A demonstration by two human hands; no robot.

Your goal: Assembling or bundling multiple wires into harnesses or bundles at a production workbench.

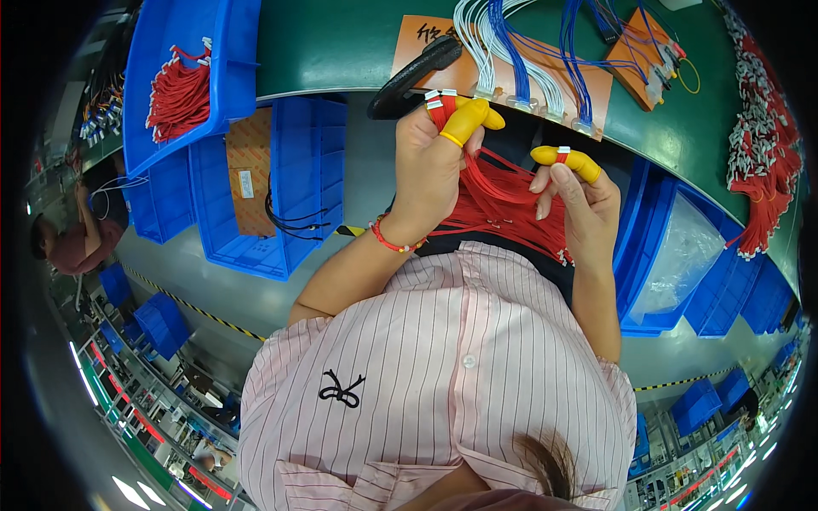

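Main risk from here, my read: tangling. The loose red bundle (511,209) sits at 2 o'clock, between my hands and over the lap; strands cross each other, so a fast pull on one could drag neighbours along or drop them off the lap. Second risk: lead slip. The yellow finger covers (465,123) may dull feel, so a light pinch could let a white end twist or escape. Third: the left knuckles are near the black curved handle (413,81) on the bench edge, 12 o'clock; can't tell if they touch. Snag possible if the left goes up. Blue and white cables (509,64) at 1 o'clock could catch too.

Pose: left hand (426,170) at 12 o'clock, forearm rising from 7, wrist bent, fingers closed on red wires (438,114), white ends sticking up past the fingertips. Right hand (592,203) at half past two, forearm near vertical, index curled toward 10 o'clock, thumb beneath; looks like it pinches a red lead (562,154) by its white end. Its other fingers are bent in beside the bundle; contact unclear.
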